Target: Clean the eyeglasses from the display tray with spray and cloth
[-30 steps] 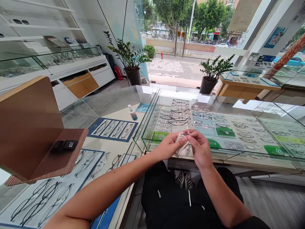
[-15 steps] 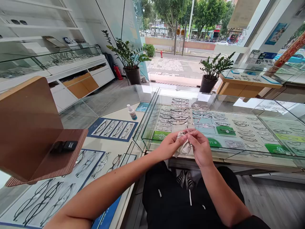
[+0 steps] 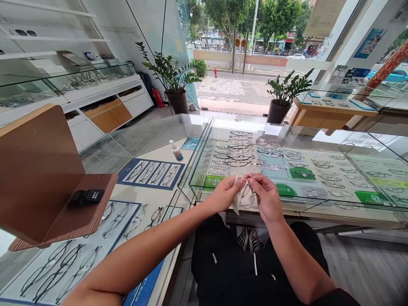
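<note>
My left hand (image 3: pixel 225 193) pinches a pale cloth (image 3: pixel 245 196), which hangs in folds between my two hands. Close beside it, my right hand (image 3: pixel 267 196) has its fingers closed on a thin-framed pair of glasses (image 3: pixel 255 173). The thin frame shows just above my fingertips, partly hidden by them and by the cloth. Both hands are held together over the front edge of the glass display case (image 3: pixel 306 208). Rows of glasses (image 3: pixel 240 155) lie inside that case, beyond my hands.
A white spray bottle (image 3: pixel 176 150) stands left of the case, behind a blue tray of glasses (image 3: pixel 151 173). At the left, a brown stand (image 3: pixel 41 170) rises above more glasses (image 3: pixel 59 270). Potted plants (image 3: pixel 177 102) stand near the glass door.
The glasses between my fingers have turned and sit slightly lower. The cloth has shifted and hangs down further on its left side. My hands have barely moved.
</note>
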Tool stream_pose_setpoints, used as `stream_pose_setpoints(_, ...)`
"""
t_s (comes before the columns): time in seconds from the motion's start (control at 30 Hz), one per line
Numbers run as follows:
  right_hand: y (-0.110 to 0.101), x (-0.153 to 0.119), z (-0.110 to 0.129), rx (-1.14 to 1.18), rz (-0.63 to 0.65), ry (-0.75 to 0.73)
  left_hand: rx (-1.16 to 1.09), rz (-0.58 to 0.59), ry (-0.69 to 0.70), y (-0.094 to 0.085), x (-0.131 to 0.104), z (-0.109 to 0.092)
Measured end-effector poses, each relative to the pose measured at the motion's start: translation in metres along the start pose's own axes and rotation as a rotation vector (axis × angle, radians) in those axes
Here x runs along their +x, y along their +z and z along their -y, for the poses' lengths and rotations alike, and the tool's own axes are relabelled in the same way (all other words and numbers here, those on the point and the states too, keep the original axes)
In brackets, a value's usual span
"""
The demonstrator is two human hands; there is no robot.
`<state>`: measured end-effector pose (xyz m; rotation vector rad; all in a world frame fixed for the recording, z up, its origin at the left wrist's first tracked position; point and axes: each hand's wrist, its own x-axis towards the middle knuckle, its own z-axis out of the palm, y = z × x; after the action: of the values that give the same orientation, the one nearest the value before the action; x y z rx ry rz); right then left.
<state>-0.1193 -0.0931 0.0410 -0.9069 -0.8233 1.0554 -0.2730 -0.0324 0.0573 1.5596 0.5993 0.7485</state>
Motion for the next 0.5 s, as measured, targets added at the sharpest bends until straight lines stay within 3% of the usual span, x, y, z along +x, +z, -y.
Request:
stream_pose_setpoints(0.27,-0.008,0.009,0.002,0.070,-0.122,-0.004,-0.181,0.034,-0.063,0.002,0.000,0.000)
stream_pose_setpoints(0.4,-0.015,0.011,0.009,0.113,-0.203,-0.053,-0.197,-0.183,-0.057,-0.005,0.005,0.008)
stream_pose_setpoints(0.5,-0.020,0.011,0.017,0.087,-0.151,-0.083,-0.158,-0.328,-0.046,-0.013,0.010,0.013)
